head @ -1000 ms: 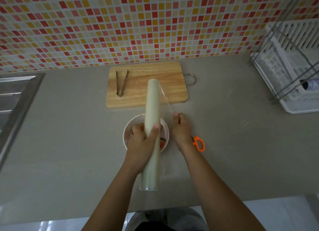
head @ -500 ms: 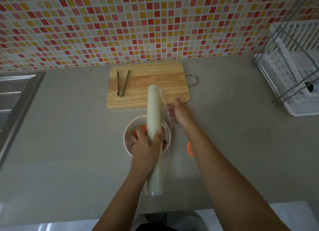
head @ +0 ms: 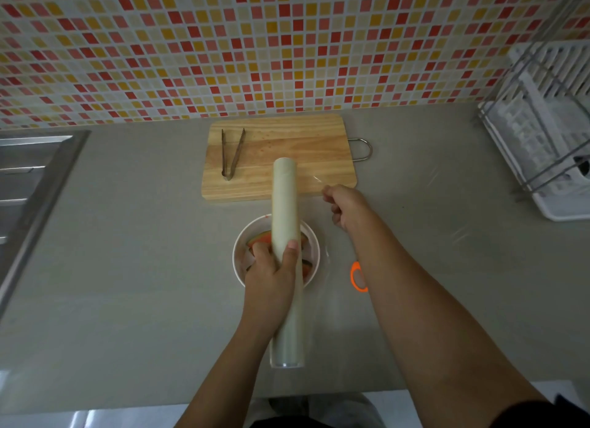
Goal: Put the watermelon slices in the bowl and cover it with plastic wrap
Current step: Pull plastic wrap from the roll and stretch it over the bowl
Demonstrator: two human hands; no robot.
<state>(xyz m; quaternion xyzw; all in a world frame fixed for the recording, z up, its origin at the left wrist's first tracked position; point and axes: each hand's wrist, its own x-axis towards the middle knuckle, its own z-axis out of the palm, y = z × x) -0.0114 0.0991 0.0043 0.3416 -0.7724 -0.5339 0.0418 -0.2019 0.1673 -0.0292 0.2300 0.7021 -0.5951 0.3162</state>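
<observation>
On the grey bench [head: 127, 268], a round white bowl [head: 240, 252] sits near the centre with red, green-rinded watermelon slices [head: 260, 238] inside it. The left hand [head: 271, 274] is curled tightly round a long cream roll of plastic wrap [head: 285, 210], thumb on top, holding it lengthwise over the bowl so the roll points toward 12 o'clock; its far end reaches over the near edge of a rectangular wooden cutting board [head: 287, 146], and its near end hangs past the bowl toward 6 o'clock. The right hand [head: 346, 207], at about 2 o'clock from the bowl, is closed with its fingers pinched on the free edge of a clear sheet of film [head: 314, 180] drawn out sideways from the roll; the sheet is nearly invisible, shown only by faint glints, and how far it reaches over the bowl cannot be told.

On the board, at 11 o'clock from the bowl, lie dark metal tongs [head: 232, 154], their tips toward the person. A wire loop handle [head: 364, 149] projects from the board's right end. At 3 o'clock from the bowl, an orange scissor handle [head: 356, 277] shows partly behind the right forearm. A white dish rack with wire frame [head: 542, 130] stands at the far right, a steel sink [head: 28, 178] at the far left, and a red, orange and yellow mosaic tile wall [head: 255, 44] runs behind.
</observation>
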